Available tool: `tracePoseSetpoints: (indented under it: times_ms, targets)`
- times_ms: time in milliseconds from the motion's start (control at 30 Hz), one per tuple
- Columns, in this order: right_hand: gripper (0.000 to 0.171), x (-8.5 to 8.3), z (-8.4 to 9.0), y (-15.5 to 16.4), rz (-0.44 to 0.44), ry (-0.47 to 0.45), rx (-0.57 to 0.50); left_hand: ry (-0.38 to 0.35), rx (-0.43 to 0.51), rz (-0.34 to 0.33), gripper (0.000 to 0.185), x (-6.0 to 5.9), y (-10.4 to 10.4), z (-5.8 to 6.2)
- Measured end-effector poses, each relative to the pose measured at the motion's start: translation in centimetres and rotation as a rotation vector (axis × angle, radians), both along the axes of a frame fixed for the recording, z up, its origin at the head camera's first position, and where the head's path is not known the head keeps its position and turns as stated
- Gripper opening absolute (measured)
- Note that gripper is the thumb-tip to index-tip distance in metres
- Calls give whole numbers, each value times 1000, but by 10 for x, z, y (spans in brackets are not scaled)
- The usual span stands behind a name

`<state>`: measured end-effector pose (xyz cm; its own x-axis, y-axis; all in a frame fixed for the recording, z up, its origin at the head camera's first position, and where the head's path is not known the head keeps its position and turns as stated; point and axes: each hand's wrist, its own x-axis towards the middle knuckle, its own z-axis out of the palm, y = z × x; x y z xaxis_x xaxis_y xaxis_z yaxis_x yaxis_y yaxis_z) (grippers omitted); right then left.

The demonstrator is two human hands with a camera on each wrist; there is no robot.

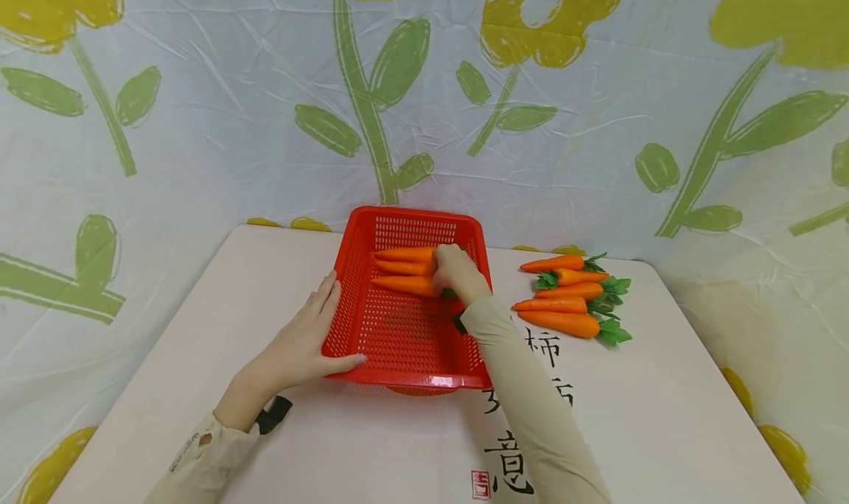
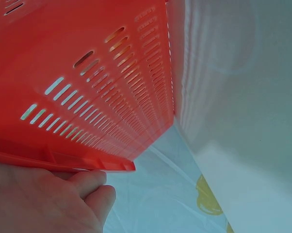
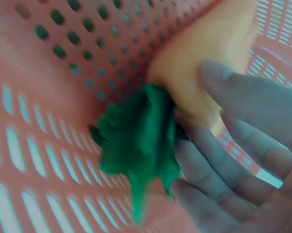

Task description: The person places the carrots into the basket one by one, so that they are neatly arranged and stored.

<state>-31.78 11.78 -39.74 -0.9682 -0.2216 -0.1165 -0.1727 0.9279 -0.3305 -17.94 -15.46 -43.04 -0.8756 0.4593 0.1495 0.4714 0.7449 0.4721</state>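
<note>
The carrot lies inside the red basket at the middle of the head view, nearest of three orange carrots stacked toward the basket's far end. The right hand reaches over the basket's right wall and rests on the leafy ends of these carrots; in the right wrist view its fingers curl about the thick end of the carrot, just beside its green leaves, so the hand is closed on it. The left hand lies flat against the basket's left wall with its fingers straight, the thumb along the near left corner; the left wrist view shows the fingertips under the basket's rim. The basket stands on a pale surface with dark printed characters at lower centre. Five more carrots with green tops lie in a loose pile on the surface, right of the basket and apart from it. A cloth with yellow flowers and green stems hangs behind.
</note>
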Motion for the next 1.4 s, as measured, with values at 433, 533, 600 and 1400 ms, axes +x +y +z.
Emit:
tracePoseSetpoints:
  times_ms: [433, 533, 600, 1400]
  targets:
    - [33, 6, 30, 1, 39, 18, -53, 1, 5, 3, 125, 1, 0, 1]
    - [34, 10, 43, 0, 43, 25, -80, 3, 4, 4, 125, 1, 0, 0]
    - [33, 13, 51, 0, 47, 34, -103, 2, -1, 5, 125, 1, 0, 0]
    - [19, 70, 117, 49, 93, 254, -453, -3, 0, 6, 125, 0, 1, 0]
